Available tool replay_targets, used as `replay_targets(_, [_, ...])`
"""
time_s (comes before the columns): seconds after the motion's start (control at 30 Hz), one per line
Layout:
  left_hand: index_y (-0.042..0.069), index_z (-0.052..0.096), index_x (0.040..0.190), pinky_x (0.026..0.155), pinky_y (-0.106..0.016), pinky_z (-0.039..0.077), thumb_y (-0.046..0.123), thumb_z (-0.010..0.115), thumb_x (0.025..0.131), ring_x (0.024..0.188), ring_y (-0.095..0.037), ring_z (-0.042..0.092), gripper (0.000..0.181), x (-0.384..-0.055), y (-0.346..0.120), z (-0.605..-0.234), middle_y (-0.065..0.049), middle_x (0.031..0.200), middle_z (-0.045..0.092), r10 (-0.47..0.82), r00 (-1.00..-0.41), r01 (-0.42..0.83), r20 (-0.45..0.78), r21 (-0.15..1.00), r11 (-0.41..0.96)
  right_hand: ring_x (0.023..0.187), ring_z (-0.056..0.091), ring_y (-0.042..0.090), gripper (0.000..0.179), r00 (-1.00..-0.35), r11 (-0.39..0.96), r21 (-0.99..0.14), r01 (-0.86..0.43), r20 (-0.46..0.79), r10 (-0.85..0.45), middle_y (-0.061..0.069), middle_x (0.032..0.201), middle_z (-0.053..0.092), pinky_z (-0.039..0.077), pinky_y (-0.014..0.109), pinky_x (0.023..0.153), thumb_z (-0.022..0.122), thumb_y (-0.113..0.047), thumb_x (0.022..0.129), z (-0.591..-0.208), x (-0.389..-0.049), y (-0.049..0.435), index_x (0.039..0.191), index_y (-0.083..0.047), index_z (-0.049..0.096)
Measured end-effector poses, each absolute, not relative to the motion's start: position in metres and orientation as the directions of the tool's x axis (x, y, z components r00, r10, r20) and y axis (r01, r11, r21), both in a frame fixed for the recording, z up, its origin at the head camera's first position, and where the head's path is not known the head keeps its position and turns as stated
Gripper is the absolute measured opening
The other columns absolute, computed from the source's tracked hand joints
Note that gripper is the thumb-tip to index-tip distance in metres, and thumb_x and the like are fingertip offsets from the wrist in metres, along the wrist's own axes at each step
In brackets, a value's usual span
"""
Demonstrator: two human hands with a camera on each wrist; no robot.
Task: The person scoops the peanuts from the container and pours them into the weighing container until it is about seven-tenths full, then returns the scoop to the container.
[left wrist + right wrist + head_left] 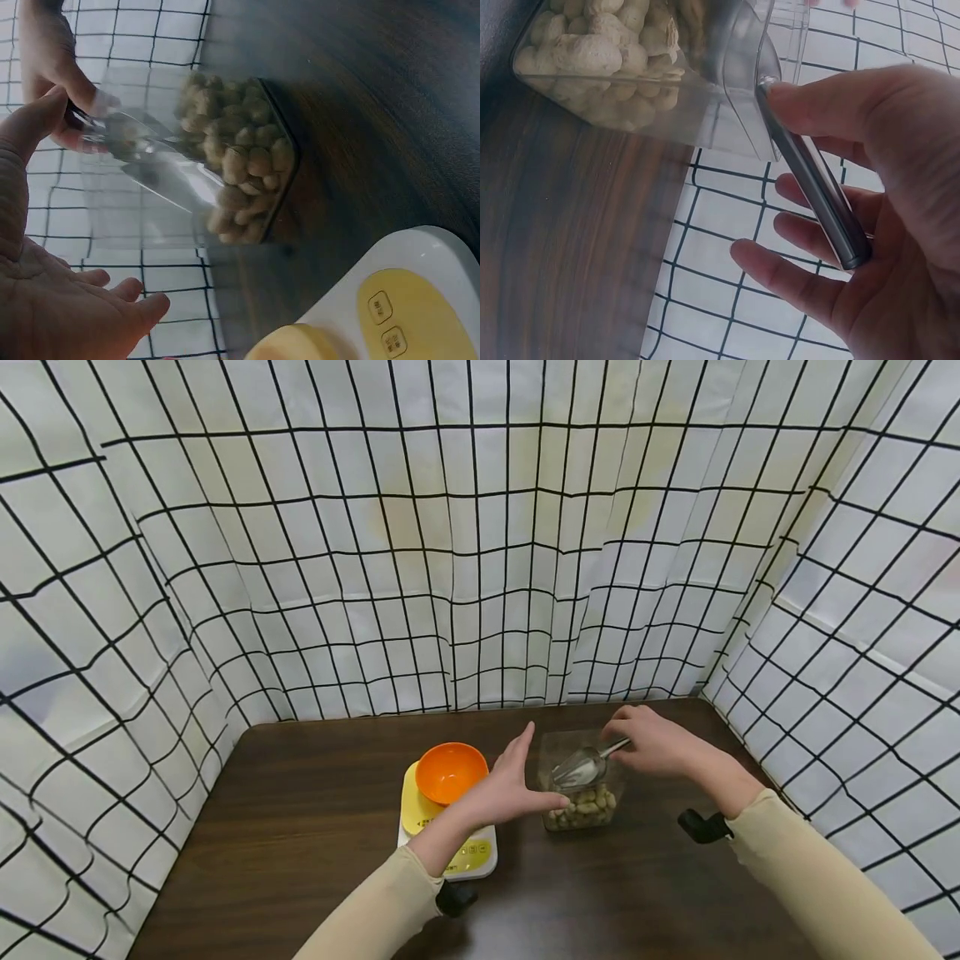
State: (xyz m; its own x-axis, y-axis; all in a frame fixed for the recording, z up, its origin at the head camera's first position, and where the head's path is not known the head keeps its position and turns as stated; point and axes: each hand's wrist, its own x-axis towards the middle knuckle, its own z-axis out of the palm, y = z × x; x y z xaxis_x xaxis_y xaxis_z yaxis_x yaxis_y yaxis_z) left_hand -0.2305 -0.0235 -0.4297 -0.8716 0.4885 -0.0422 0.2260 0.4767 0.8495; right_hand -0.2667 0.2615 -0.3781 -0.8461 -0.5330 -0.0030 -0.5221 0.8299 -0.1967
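Observation:
A clear plastic container [551, 760] on the table holds peanuts in their shells [585, 810]. My right hand [656, 743] pinches the handle of a metal scoop [814, 180] between thumb and fingers; the other fingers spread loosely beneath it. The scoop's head [581, 768] is inside the container, tilted down toward the peanuts. My left hand [506, 789] has its thumb and fingers stretched apart beside the container's left side, its thumb near the wall. In the left wrist view the left palm [67, 307] holds nothing.
Left of the container stands a yellow and white kitchen scale [476, 856] with an orange bowl [450, 768] on it, partly behind my left hand. The dark wooden table [300, 827] is bounded by white grid-patterned curtains [487, 568] at the back and sides.

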Motion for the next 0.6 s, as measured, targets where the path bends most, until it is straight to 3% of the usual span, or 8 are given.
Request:
replay_targets(0.27, [0.028,0.0,0.166,0.117,-0.063,0.024,0.05,0.083,0.083,0.155,-0.035,0.011,0.12,-0.241,-0.011,-0.448,-0.008,0.171,0.005,0.483,-0.874,0.177,-0.057,0.887,0.426,0.107,0.055,0.031,0.01,-0.826,0.81,-0.173,-0.56,0.035,-0.563,0.004,0.109,0.064,0.049,0.047,0.084,0.077,-0.015,0.093,-0.382,-0.268,0.262,0.103,-0.018,0.077])
replay_targets(0.6, [0.031,0.004,0.166,0.116,-0.058,0.03,0.047,0.083,0.085,0.153,-0.027,0.022,0.114,-0.247,-0.008,-0.459,-0.001,0.17,0.015,0.504,-0.863,0.161,-0.025,0.933,0.322,0.096,0.051,0.023,0.015,-0.808,0.815,-0.029,-0.578,0.164,-0.567,-0.003,0.098,0.061,0.047,0.04,0.075,0.081,-0.017,0.089,-0.363,-0.267,0.265,0.105,-0.019,0.08])
